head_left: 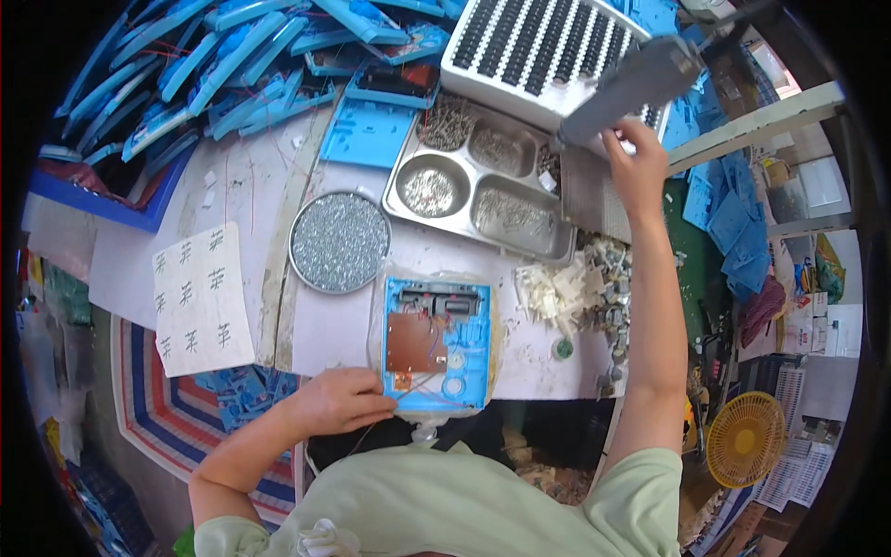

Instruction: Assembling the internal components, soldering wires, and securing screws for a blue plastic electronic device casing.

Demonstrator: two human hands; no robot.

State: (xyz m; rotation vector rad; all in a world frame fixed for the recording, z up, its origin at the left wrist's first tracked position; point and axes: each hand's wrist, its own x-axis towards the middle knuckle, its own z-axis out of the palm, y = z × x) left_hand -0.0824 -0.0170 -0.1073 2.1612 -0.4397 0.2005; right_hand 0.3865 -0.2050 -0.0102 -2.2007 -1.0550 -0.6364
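In front of me lies a blue plastic housing (475, 348) with a brown circuit board (415, 343), a black part and thin wires inside. My left hand (345, 401) is closed at its lower left corner, fingers pressed against the edge. A thin wire passes close to those fingers. Up at the right, my right hand (639, 172) is raised with its fingers curled beside a grey electric screwdriver (626, 93). The tool slants across the view, above the edge of the metal tray. Whatever lies between the right fingertips is hidden.
A metal compartment tray (401, 197) and a round dish of small metal pieces (340, 243) stand beyond the housing. White plastic parts (557, 292) lie at right. Blue housings (213, 70) pile up far left; a white foam tray (457, 70) holds black parts. A marked sheet (204, 302) lies left.
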